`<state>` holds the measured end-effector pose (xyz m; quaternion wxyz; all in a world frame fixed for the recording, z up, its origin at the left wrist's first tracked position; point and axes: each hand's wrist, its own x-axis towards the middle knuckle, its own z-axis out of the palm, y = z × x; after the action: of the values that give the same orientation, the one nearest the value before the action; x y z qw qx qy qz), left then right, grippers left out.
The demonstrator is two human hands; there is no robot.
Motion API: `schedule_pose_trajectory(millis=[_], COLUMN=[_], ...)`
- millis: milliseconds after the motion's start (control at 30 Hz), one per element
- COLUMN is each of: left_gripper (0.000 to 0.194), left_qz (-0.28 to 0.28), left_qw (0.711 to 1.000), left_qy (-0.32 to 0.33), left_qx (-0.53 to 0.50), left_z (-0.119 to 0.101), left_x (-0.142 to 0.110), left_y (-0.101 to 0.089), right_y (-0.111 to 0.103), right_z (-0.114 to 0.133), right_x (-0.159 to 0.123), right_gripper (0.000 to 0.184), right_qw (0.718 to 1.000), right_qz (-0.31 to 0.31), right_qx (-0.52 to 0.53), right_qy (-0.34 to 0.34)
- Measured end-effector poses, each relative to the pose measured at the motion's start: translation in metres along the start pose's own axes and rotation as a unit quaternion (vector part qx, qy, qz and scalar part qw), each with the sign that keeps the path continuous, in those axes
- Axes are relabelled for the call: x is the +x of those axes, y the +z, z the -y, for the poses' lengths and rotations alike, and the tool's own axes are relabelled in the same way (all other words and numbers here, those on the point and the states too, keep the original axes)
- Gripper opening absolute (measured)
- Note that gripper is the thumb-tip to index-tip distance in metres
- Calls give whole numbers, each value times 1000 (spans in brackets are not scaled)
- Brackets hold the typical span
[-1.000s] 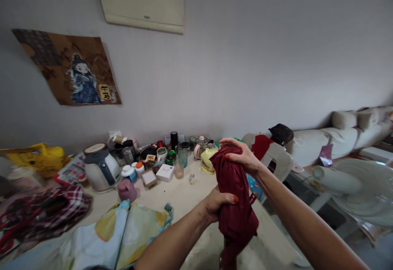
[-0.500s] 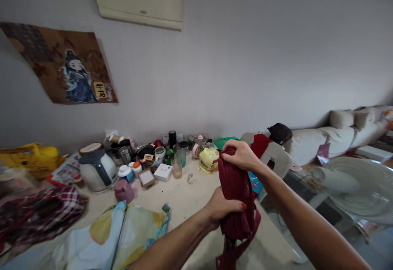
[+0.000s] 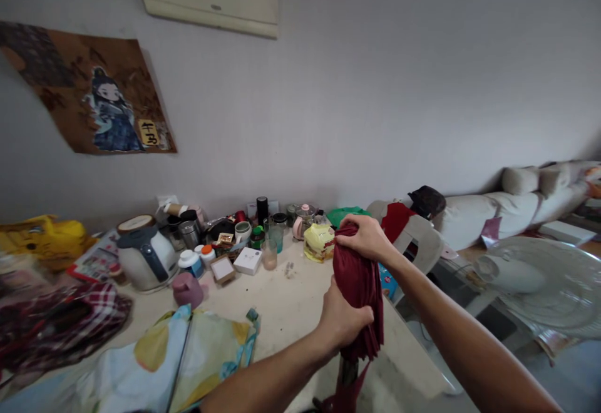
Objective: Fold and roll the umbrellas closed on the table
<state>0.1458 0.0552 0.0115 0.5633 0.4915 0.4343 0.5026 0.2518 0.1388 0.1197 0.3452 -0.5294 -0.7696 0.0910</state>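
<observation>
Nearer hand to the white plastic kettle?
Left. The left hand grips the dark red pleated fabric, right of the kettle; the right hand is farther right, at the fabric's top.

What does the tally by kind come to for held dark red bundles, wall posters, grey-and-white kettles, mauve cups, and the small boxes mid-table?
Dark red bundle: 1
Wall poster: 1
Grey-and-white kettle: 1
Mauve cup: 1
Small boxes: 2 (white box, brown-edged box)
Total: 6

There's your maroon folding umbrella [image 3: 350, 269], nearly upright, fabric gathered in soft pleats, top bunched in your right hand [image 3: 366, 238], lower half gripped by your left hand [image 3: 345, 319], pleated edges fanning out just below it.
</observation>
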Motion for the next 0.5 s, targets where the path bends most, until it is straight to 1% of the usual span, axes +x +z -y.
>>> schedule_pose_trajectory(millis=[33, 67, 100, 133, 200, 233, 267, 333, 400, 433, 467, 500], left_gripper=[78, 79, 78, 76, 68, 65, 66, 71, 73, 72, 69, 66], left_qz=[2, 26, 69, 126, 243, 289, 321, 349, 346, 335, 319, 299], left_qw=[1000, 999, 995, 987, 954, 935, 918, 894, 891, 895, 903, 911], left_qy=[1, 2, -1, -10, -41, -57, -71, -88, -91, -85, -78, -75], left_qx=[-6, -31, -66, -103, -169, -197, -223, -266, -281, -281, -277, -272], left_z=[0, -1, -2, -3, -3, -2, -1, 4, 8, 9, 10, 11], left_x=[0, 0, 0, 1, 4, 6, 8, 10, 9, 8, 6, 4], left_y=[-1, -3, -6, -11, -21, -25, -29, -32, -32, -31, -29, -28], right_y=[0, -1, -3, -5, -10, -11, -13, -13, -10, -7, -2, 3], right_z=[-1, -3, -4, -5, -8, -8, -8, -7, -5, -4, -4, -3], right_x=[0, -1, -2, -3, -6, -8, -9, -11, -13, -15, -17, -20], right_gripper=[11, 9, 9, 9, 11, 12, 12, 13, 16, 19, 27, 41], right_qw=[1000, 999, 996, 992, 981, 972, 960, 931, 907, 898, 890, 879], right_qz=[-5, -8, -10, -13, -18, -19, -20, -17, -18, -24, -33, -45], right_qx=[20, 50, 86, 122, 192, 232, 275, 358, 415, 436, 455, 472], right_qy=[-5, -14, -23, -29, -35, -40, -48, -69, -67, -44, -4, 50])
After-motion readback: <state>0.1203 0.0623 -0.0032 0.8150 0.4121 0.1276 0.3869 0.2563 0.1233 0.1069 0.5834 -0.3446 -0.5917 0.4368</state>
